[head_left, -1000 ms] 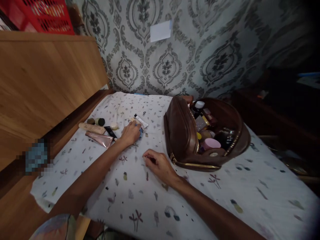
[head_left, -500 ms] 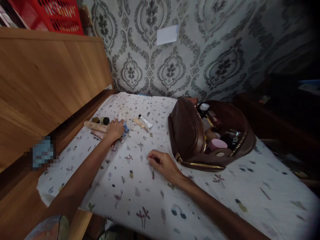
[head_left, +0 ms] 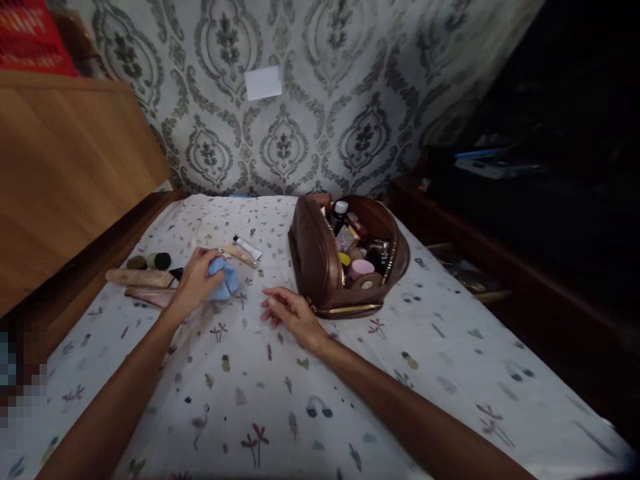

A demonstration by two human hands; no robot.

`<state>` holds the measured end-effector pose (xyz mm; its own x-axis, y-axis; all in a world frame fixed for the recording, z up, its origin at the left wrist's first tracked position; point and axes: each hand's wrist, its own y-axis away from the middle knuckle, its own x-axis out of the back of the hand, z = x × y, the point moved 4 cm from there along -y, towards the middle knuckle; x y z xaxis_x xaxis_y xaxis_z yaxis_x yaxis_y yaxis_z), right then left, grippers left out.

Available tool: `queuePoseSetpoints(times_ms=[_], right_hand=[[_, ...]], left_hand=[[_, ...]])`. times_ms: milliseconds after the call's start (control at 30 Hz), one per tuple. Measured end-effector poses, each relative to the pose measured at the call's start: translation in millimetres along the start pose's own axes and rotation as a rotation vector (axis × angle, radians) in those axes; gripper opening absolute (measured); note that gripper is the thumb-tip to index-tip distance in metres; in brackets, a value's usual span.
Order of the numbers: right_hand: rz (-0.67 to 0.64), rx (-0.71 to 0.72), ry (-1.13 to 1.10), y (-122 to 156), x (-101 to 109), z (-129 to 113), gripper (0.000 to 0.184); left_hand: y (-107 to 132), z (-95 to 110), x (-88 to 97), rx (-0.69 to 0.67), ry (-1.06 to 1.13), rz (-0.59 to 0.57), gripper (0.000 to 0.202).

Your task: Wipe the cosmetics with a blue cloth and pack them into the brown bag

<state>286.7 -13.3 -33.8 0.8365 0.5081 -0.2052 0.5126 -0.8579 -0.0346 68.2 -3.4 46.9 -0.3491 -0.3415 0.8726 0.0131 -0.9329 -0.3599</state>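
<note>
A crumpled light-blue cloth point(head_left: 225, 279) is gripped in my left hand point(head_left: 197, 277), above the printed white sheet point(head_left: 270, 400). Left of that hand lie a beige tube point(head_left: 137, 277), pinkish tubes point(head_left: 150, 295) and two small dark-ended jars point(head_left: 159, 261). Just beyond the cloth rest a small white tube point(head_left: 249, 248) and a cream-coloured tube point(head_left: 240, 255). My right hand point(head_left: 293, 317) holds nothing; its fingers are apart and curve toward the cloth. Beside it stands an unzipped brown leather cosmetic bag point(head_left: 313, 257), with a pink-lidded jar point(head_left: 361, 269) and a white-capped bottle point(head_left: 341, 210) inside.
A wooden panel point(head_left: 75, 167) borders the left side, with a red basket point(head_left: 35, 40) on top. Patterned wallpaper point(head_left: 320, 120) covers the wall behind. To the right is a dark recess holding a blue-edged item point(head_left: 480, 157).
My left hand has lifted the blue cloth from among the tubes and brought it rightward, closer to my right hand. My right hand's fingers have spread. The view has turned right.
</note>
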Motion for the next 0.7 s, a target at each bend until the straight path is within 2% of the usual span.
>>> queuePoseSetpoints(times_ms=[100,167,233,367,533,600,700], right_hand=[[0.023,-0.016,-0.165,-2,2,0,0.062],[0.03,-0.017,-0.16,-1,4,-1,0.06],[0.056,0.012,-0.086,1,7,-3,0.056],[0.087,0.08,0.042,2,11,-8,0.048],[0.056,0.045,-0.031,1,9,-8,0.05],[0.044,0.019,-0.091,1,8,-7,0.053],[0.009,-0.02,-0.172,0,5,-6,0.058]], left_hand=[[23,44,-8.0,-0.139,0.326,-0.035,0.02],[38,69,-16.9,-0.183,0.43,-0.068,0.021],[50,82,-25.9,-0.194,0.455,-0.057,0.021],[64,84,-36.1,-0.191,0.468,0.03,0.019],[66,78,-33.3,-0.196,0.559,0.051,0.011],[62,76,-31.3,-0.147,0.623,0.047,0.008],[58,69,-31.2,0.032,0.712,0.046,0.007]])
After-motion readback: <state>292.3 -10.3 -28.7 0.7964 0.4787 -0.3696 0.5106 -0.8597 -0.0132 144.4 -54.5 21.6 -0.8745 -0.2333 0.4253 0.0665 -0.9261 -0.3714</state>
